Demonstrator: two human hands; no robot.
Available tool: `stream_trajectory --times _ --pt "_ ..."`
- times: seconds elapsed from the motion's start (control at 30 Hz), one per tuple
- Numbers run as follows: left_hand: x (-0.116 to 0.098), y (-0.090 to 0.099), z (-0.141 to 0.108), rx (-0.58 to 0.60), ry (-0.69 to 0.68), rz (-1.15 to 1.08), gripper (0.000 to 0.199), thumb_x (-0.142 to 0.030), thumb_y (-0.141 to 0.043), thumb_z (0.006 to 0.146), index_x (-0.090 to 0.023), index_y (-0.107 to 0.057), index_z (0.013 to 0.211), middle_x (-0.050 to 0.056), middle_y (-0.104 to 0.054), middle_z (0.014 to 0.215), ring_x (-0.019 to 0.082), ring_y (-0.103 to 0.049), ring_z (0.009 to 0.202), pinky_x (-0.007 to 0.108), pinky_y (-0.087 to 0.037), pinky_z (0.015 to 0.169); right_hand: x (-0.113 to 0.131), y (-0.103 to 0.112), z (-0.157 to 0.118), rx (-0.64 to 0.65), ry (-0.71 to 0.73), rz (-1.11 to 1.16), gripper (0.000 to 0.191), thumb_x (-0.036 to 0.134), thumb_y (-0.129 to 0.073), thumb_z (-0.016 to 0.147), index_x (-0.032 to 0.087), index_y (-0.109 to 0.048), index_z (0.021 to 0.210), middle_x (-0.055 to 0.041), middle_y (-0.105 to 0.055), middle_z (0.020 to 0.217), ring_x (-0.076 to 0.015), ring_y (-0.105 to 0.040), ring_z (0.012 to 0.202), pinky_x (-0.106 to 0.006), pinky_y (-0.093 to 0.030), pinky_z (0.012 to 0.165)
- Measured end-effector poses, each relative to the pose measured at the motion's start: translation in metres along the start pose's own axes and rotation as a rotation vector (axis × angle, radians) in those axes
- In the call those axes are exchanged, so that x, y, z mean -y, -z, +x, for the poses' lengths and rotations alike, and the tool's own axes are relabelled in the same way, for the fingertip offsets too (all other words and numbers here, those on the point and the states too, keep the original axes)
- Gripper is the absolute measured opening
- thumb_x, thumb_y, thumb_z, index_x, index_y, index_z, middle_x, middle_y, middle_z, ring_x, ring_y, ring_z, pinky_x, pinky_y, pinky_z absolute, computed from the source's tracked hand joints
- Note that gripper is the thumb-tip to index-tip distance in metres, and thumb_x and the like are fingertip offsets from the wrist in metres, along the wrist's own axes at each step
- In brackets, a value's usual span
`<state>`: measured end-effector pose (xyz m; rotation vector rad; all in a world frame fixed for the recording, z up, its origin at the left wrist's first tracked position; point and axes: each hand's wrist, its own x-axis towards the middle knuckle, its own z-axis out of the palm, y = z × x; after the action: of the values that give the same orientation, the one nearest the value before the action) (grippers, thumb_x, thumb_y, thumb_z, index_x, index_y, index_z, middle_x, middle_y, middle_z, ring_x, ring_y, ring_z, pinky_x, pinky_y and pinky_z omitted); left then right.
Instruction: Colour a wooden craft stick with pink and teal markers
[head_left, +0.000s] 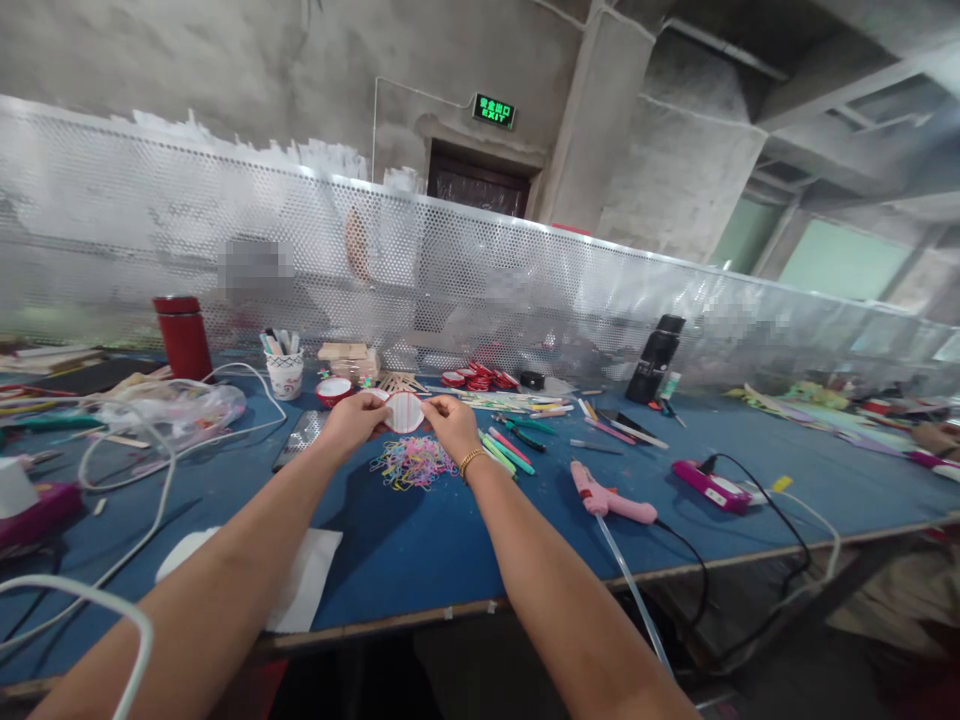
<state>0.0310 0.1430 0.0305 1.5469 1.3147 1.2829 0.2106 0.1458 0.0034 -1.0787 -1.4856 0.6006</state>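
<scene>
A small round disc [405, 412] with a red rim and pale vertical stripes is held up between my hands over the table. The fingers of my left hand [355, 420] pinch its left edge, where a second white round piece partly shows. On the opposite edge, my right hand [454, 428] has thumb and fingers closed; a bracelet circles that wrist. Just below the disc lies a tangled pile of colourful thin loops [414, 462]. Bright markers [510, 450] rest right of the pile. Behind my left hand stands a red-rimmed round container [333, 390].
A pink glue gun [609, 498] and a purple power strip [711, 486] lie to the right with trailing cords. A red flask [183, 338], a pen cup [283, 372] and white cables are on the left. Red round pieces [480, 376] and a black bottle [655, 360] stand farther back.
</scene>
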Motion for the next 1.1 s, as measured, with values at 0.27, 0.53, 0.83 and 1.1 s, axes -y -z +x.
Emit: stream_trajectory --times 0.27,0.53,0.83,1.1 --pt "-0.013 -0.005 -0.009 0.075 0.041 -0.136 0.035 -0.046 -0.074 0.057 -0.017 -0.063 0.073 -0.002 -0.061 0.061 0.012 -0.054 0.057 0.023 -0.042 0.055 0.004 -0.001 -0.004 -0.026 0.027 -0.117 0.011 0.027 -0.062 0.074 0.019 -0.066 0.078 -0.0002 -0.069 0.065 -0.0159 -0.067 0.061 -0.026 -0.053 0.064" --pt "0.000 -0.004 0.003 0.080 -0.187 -0.050 0.036 -0.047 -0.075 0.058 -0.015 -0.065 0.071 -0.003 -0.056 0.058 0.010 -0.047 0.053 0.022 -0.036 0.052 0.008 -0.004 -0.008 -0.005 0.075 -0.136 0.010 0.028 -0.062 0.075 0.019 -0.064 0.075 0.0001 -0.068 0.063 -0.0158 -0.068 0.062 -0.025 -0.052 0.064" --pt "0.008 -0.003 0.009 0.083 -0.235 0.324 0.036 -0.034 -0.073 0.052 -0.017 -0.067 0.084 0.000 -0.066 0.068 0.019 -0.061 0.067 0.027 -0.044 0.060 0.003 -0.006 -0.004 -0.066 0.025 -0.043 0.010 0.029 -0.062 0.073 0.020 -0.062 0.075 0.0025 -0.066 0.060 -0.0156 -0.068 0.056 -0.024 -0.052 0.058" --pt "0.017 -0.008 0.010 0.196 -0.263 0.290 0.052 -0.035 -0.079 0.047 -0.015 -0.066 0.093 0.005 -0.071 0.079 0.023 -0.065 0.075 0.032 -0.048 0.070 0.003 0.000 -0.001 -0.132 0.035 -0.108 0.011 0.030 -0.060 0.076 0.020 -0.062 0.076 0.0015 -0.066 0.059 -0.0155 -0.067 0.059 -0.025 -0.053 0.062"
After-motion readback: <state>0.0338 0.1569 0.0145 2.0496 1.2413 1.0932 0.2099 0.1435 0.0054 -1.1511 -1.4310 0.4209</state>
